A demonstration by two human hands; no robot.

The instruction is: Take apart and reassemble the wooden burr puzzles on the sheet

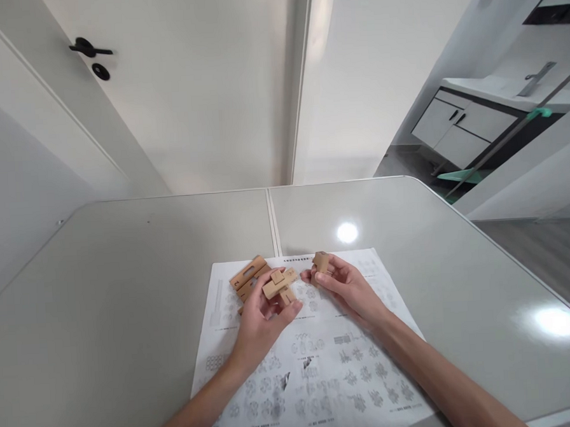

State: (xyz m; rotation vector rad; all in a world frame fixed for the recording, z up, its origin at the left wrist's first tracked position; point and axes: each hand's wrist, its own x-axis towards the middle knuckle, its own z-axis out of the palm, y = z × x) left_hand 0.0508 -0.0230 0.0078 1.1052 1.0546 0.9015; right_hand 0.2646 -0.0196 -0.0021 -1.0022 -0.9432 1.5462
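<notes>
In my left hand (264, 320) is a cluster of interlocked wooden puzzle pieces (280, 285), crossing one another, gripped between thumb and fingers. My right hand (349, 286) pinches a single notched wooden puzzle piece (321, 261) a short way to the right, apart from the cluster. Behind the left fingers, more notched wooden bars (248, 273) lie side by side on a printed instruction sheet (315, 339); my hand partly hides them. Small line drawings of assembly steps cover the sheet, too fine to read.
The sheet rests on a pale grey table (127, 298) with a seam (272, 220) down its middle. Beyond the far edge stands a white door (202, 84) with a black handle (90, 48). At right, a washroom holds a sink cabinet (466, 124) and a green-fitted pole (540, 112).
</notes>
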